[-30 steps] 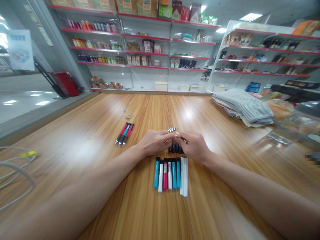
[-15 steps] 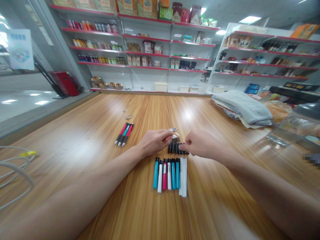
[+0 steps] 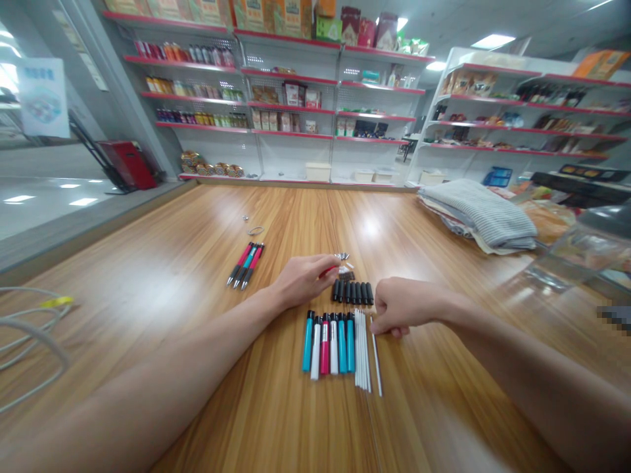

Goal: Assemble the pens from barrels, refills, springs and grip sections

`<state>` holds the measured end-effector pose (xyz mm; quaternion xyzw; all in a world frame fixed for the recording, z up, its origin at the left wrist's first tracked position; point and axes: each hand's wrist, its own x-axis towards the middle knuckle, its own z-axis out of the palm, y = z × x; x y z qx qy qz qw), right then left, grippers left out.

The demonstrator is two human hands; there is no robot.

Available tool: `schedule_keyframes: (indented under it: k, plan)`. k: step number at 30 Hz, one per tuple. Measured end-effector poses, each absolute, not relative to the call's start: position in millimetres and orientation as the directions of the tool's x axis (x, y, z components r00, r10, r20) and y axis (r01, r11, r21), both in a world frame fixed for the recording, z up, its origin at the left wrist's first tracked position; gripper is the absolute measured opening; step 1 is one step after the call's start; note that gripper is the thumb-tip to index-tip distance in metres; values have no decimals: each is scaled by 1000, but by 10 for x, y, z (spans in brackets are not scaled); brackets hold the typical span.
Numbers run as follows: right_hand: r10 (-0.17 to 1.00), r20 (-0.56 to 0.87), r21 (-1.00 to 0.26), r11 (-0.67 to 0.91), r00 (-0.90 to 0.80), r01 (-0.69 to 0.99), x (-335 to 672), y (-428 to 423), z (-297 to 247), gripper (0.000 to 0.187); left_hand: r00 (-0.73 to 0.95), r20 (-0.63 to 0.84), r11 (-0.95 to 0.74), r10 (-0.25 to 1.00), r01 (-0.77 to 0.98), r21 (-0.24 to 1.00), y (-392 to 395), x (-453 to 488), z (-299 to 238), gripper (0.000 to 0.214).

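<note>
My right hand (image 3: 407, 305) is closed, its fingertips pinching the upper end of a single white pen refill (image 3: 377, 368), just right of a row of white refills (image 3: 361, 351). My left hand (image 3: 306, 279) is closed further left; a bit of red shows at its fingers, but what it holds is mostly hidden. Between the hands lies a row of black pen grips (image 3: 353, 292). Behind them are small dark springs (image 3: 347, 276) and silver pen tips (image 3: 342, 256). Blue, white and pink pen barrels (image 3: 325, 345) lie side by side in front.
Three assembled pens (image 3: 245, 266) lie to the left, with a metal ring (image 3: 255, 231) beyond them. A white cable (image 3: 34, 335) coils at the left edge. Folded striped cloth (image 3: 480, 210) and a clear plastic container (image 3: 572, 249) stand at right. Stocked shelves (image 3: 290, 105) rise behind the table.
My right hand has moved right and nearer me, from the black grips to a refill, which now lies apart from its row. The left hand has hardly moved.
</note>
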<state>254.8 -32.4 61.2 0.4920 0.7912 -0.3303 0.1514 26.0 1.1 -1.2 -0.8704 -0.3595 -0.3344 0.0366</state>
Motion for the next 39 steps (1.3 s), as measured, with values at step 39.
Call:
schedule_keyframes:
  k: [39]
  plan:
    - [947, 320, -947, 320, 29, -5, 2431, -97, 519, 13, 434, 677, -736, 594, 634, 239, 32, 240, -27, 17]
